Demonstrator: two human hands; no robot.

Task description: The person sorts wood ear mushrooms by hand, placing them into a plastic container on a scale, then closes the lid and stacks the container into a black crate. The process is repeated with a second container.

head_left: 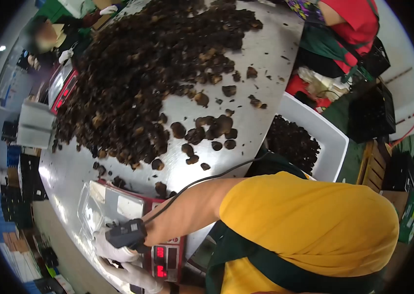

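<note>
My right hand (115,245), white-gloved with a black device strapped at its wrist, is closed at the near edge of a clear plastic bag (88,208). This crinkled bag lies by the weighing plate of a red scale (171,262) with lit red digits. Just below, my left hand (141,278), also gloved, has its fingers stretched out beside the scale, partly cut off by the frame. Dark brown, dried mushroom-like pieces (133,73) form a large heap on the metal table (246,117) beyond the scale, several lying loose.
A white bin (331,142) of smaller dark pieces stands at my right. Beside the heap is another red scale (64,88), near a co-worker's gloved hand (66,55). A person in a red shirt (354,22) is at the table's right side. Black crates (371,110) stand behind.
</note>
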